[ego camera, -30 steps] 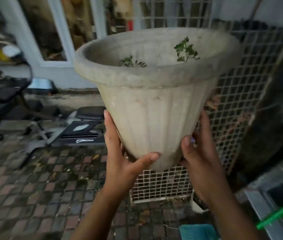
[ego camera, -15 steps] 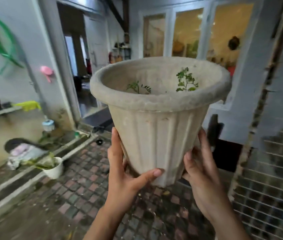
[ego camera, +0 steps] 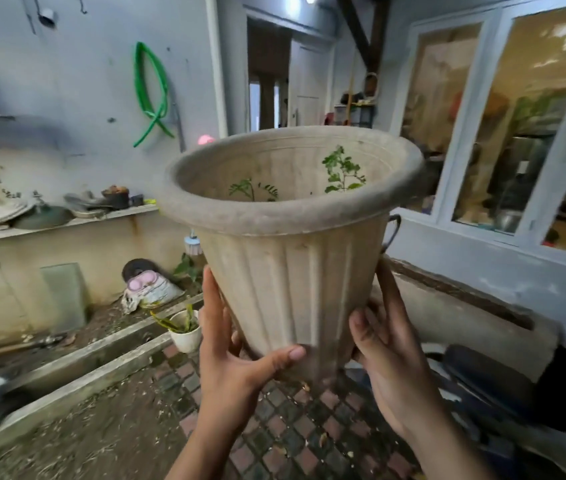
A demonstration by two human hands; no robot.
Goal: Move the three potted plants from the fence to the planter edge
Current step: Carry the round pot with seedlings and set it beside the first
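A large beige ribbed pot (ego camera: 292, 271) with a wide rolled rim fills the middle of the view, held up in the air. Two small green seedlings (ego camera: 342, 173) poke up inside it. My left hand (ego camera: 233, 355) grips the pot's lower left side, thumb across the front. My right hand (ego camera: 389, 355) cups its lower right side. A low concrete planter edge (ego camera: 108, 351) runs diagonally at lower left, with a small white potted plant (ego camera: 184, 332) standing beside it. The fence is out of view.
Brick paving (ego camera: 285, 427) lies below the pot. A shelf with dishes and clutter (ego camera: 66, 216) runs along the left wall, under a hanging green hose (ego camera: 151, 95). A doorway (ego camera: 274, 74) opens behind, windows (ego camera: 531, 133) stand at right, and a dark bench (ego camera: 482, 382) sits low right.
I have turned left away from the wire fence, carrying the pot with both hands. The planter edge, shelf and doorway have come into view; my grip on the pot is unchanged.
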